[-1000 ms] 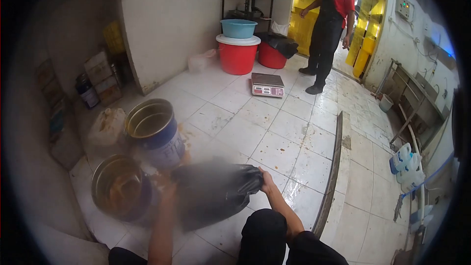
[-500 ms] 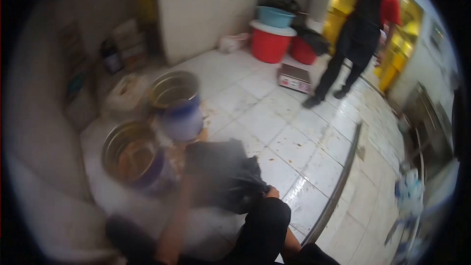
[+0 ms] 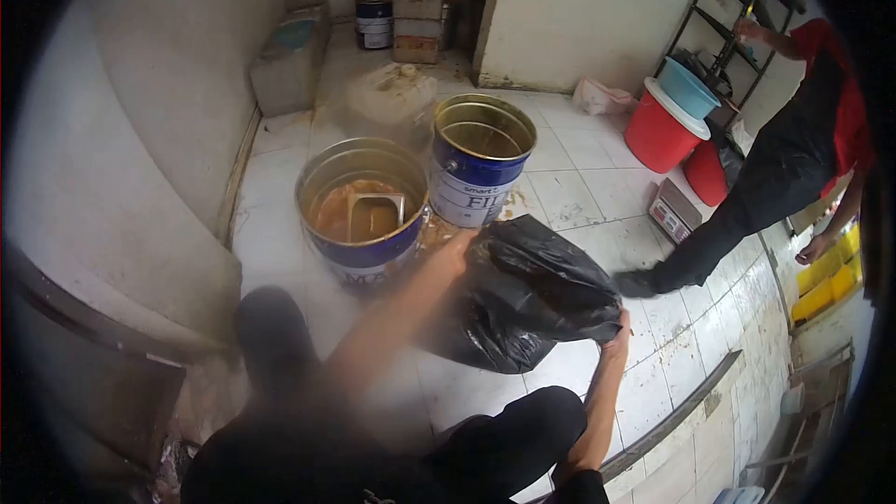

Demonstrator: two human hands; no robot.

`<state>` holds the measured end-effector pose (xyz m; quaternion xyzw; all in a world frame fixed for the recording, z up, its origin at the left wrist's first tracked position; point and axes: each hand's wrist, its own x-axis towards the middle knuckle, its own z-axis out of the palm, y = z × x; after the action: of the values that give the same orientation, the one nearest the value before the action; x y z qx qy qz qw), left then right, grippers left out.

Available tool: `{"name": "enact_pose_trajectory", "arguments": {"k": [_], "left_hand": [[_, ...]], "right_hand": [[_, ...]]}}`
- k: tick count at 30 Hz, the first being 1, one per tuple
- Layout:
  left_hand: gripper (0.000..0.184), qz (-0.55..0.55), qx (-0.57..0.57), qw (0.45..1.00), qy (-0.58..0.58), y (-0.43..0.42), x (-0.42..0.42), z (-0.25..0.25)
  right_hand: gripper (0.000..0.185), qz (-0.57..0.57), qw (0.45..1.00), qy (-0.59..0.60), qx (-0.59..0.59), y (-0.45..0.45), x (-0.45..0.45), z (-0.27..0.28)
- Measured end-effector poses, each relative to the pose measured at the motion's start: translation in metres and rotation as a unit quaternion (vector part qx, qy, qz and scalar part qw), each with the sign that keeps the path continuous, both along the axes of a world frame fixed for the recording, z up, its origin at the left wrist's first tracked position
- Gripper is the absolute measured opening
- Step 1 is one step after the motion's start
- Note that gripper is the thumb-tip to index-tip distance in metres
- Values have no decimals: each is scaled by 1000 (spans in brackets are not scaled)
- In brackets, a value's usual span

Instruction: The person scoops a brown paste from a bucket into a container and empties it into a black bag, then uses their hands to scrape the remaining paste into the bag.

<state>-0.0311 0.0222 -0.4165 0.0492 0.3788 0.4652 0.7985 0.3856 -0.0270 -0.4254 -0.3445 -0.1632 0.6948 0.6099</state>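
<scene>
A black plastic bag (image 3: pixel 537 294) is stretched between my hands above the tiles, in front of my knees. My left hand (image 3: pixel 459 250) grips its left upper edge, close to the two buckets, with some fingers hidden by the plastic. At the bag's right end my right hand (image 3: pixel 617 338) is closed on a gathered bit of it. Just beyond my left arm stands a blue metal bucket (image 3: pixel 362 252) with orange-brown liquid and a square metal container (image 3: pixel 375 216) inside. A second blue bucket (image 3: pixel 481 168) is right behind the bag. What the bag holds cannot be seen.
Brown spills mark the tiled floor (image 3: pixel 579 196) around the buckets. A dirty white jerrycan (image 3: pixel 392 98) lies behind them. To the right are a scale (image 3: pixel 674 212), a red tub (image 3: pixel 661 131) topped by a light-blue basin (image 3: pixel 689 87), and a person in red and black (image 3: pixel 784 168) stepping nearby.
My view has swung left, so the buckets appear farther right. Both hands still hold the bag, which is now more spread out. The other person has stepped closer, beside the scale.
</scene>
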Motion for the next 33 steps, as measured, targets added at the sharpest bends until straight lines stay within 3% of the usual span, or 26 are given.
{"name": "enact_pose_trajectory", "arguments": {"k": [1,2,4,6,8,9,10,11,12,13,14,15,16,17,19,20,21,22,23,26,28,29,30,31,32,33], "left_hand": [[33,4,-1,1000,-2,-1,2,16],[34,13,-4,996,84,-9,5,41],[34,28,-8,986,163,-7,3,40],[65,-49,17,987,154,10,-6,-20],[72,-51,39,992,106,-10,-8,2],[77,-123,94,951,267,-17,-12,5],[81,-201,145,875,416,-32,-13,13],[88,-335,173,800,466,-46,-18,51],[83,-382,208,758,486,-29,-16,15],[79,-390,204,771,460,-15,-20,-19],[70,-333,167,837,401,-13,-24,-27],[61,-269,131,893,337,-8,-29,-42],[61,-307,148,877,338,-4,-37,-49],[52,-223,146,932,244,-3,-44,-54],[36,-75,111,990,47,10,-47,-51],[35,-35,44,996,71,11,-41,-49],[37,-76,33,992,93,-8,-28,-17],[40,-106,129,983,71,4,-40,-52],[43,-129,229,940,218,7,-52,-70],[49,-75,312,899,298,6,-52,-96],[54,-63,387,829,398,2,-55,-141],[55,-52,371,725,578,-11,-60,-167],[55,-47,363,661,655,-19,-63,-183],[55,-42,346,591,727,-27,-66,-199],[56,-56,277,571,771,-30,-65,-210],[57,-67,206,546,810,-30,-60,-215]], "right_hand": [[31,-17,994,-96,41,7,13,-10],[31,-27,990,-141,14,9,20,-13],[34,-33,977,-178,-111,7,33,-11],[52,119,924,-352,-92,-6,33,-16],[62,147,929,-338,-40,-24,26,-22],[62,146,929,-336,-44,-23,20,-24],[56,98,960,-256,-60,-26,11,-21],[50,33,982,-172,-76,-35,13,-18],[44,-13,988,-153,-18,-24,21,-41],[37,-31,993,-92,-62,-14,35,-60],[33,-46,996,4,-82,-10,34,-57],[31,-94,993,3,-68,-8,31,-63],[29,-146,988,2,-50,-4,25,-64],[29,-44,998,3,-45,-4,24,-58],[38,-5,991,-123,-58,-5,12,-57],[44,-12,974,-213,-76,-8,9,-61],[50,-29,949,-298,-98,-10,3,-65],[56,-58,919,-370,-126,-12,-2,-67],[62,-107,890,-417,-153,-14,-10,-69],[74,-277,909,-313,-8,-57,-47,-34],[74,-254,819,-514,31,-95,-59,-22],[72,-246,732,-635,-22,-104,-65,-40],[69,-230,627,-741,-77,-111,-72,-58],[61,-208,635,-734,-122,-123,-82,-57],[53,-186,641,-726,-165,-134,-92,-56],[45,-183,671,-704,-146,-131,-93,-97]]}}
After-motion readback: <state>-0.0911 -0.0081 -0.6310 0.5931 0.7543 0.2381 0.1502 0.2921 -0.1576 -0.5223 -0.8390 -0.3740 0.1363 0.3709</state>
